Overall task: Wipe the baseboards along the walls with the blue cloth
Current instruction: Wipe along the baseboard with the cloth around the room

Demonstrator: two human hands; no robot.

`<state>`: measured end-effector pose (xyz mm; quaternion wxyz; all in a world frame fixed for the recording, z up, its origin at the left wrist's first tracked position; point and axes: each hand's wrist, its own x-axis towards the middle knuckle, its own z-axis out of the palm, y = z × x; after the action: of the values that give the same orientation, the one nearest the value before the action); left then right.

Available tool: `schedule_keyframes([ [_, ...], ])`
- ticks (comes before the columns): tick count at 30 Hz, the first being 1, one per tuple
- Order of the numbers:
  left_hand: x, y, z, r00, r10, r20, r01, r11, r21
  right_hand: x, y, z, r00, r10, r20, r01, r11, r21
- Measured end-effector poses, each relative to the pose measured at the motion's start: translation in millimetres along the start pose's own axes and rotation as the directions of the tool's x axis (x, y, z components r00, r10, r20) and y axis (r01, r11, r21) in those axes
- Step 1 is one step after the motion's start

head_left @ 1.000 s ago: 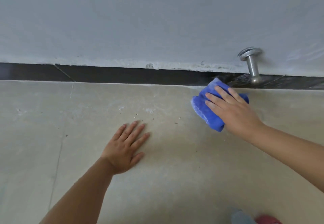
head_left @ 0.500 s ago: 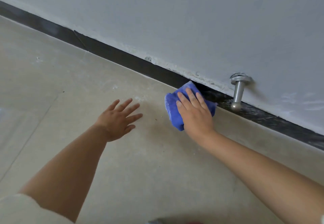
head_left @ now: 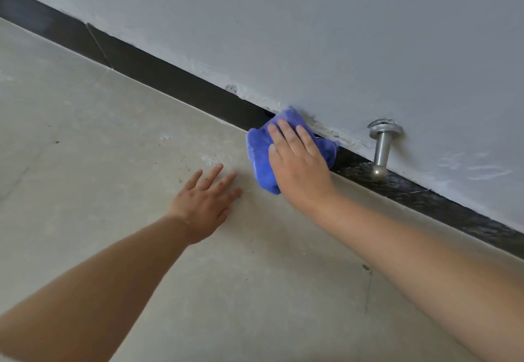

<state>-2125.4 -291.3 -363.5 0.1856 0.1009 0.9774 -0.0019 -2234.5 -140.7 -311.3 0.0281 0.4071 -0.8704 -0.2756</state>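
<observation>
A plush, bunched blue cloth [head_left: 259,153] is lying against the dark, glossy baseboard [head_left: 175,82], its upper edge reaching the rough, chipped plaster line where the matte grey wall [head_left: 326,35] is meeting the strip. The right hand [head_left: 300,167] is pressing flat on the cloth, fingers [head_left: 286,132] straight and close together, pointing toward the wall. The left hand [head_left: 205,203] is resting palm down on the pale, smooth floor [head_left: 99,149], fingers straight and slightly spread, just beside the cloth and not touching it. A seam is dividing the baseboard into sections to the left. To the right of the cloth, a brushed-metal doorstop [head_left: 381,146] is projecting from the wall: round base plate, cylindrical stem, ball tip hanging in front of the baseboard, near the cloth but apart from it. Dark specks and whitish smears are marking the floor near the left hand, and thin grout lines are crossing the tiles.
</observation>
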Motion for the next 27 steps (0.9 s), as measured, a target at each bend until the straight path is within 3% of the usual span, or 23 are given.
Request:
schedule_keyframes([
  [2,5.7,-7.0,8.3,0.99,0.022,-0.138,-0.029,0.998,-0.051,4.6,3.8,0.3,0.996,-0.028,0.082,0.03,0.999,-0.021],
  [9,18.6,11.0,31.1,0.941,0.077,-0.33,-0.122,0.986,-0.116,-8.6,8.5,26.1,0.994,0.019,0.109,0.0,0.986,-0.168],
  [12,30.2,20.6,31.8,0.942,0.04,-0.333,-0.1,0.981,-0.166,-43.6,30.2,28.6,0.973,0.072,0.221,-0.002,0.953,-0.304],
  [16,30.7,22.7,37.1,0.953,0.033,-0.3,-0.096,0.976,-0.198,-99.7,62.9,22.4,0.867,0.259,0.426,-0.093,0.924,-0.371],
  [19,31.7,21.2,35.2,0.945,0.036,-0.324,-0.107,0.973,-0.206,-118.3,66.3,21.3,0.816,0.187,0.547,-0.023,0.956,-0.292],
  [21,33.6,19.3,36.2,0.939,0.039,-0.34,-0.113,0.973,-0.201,-114.8,53.9,22.6,0.88,0.218,0.423,-0.107,0.957,-0.271],
  [23,33.4,18.5,37.5,0.933,0.042,-0.356,-0.116,0.975,-0.188,-105.4,38.7,28.6,0.957,0.205,0.203,-0.161,0.963,-0.217],
  [27,29.6,18.7,41.2,0.916,0.023,-0.401,-0.104,0.978,-0.182,-49.0,4.9,12.8,0.989,0.103,0.103,-0.084,0.981,-0.177],
])
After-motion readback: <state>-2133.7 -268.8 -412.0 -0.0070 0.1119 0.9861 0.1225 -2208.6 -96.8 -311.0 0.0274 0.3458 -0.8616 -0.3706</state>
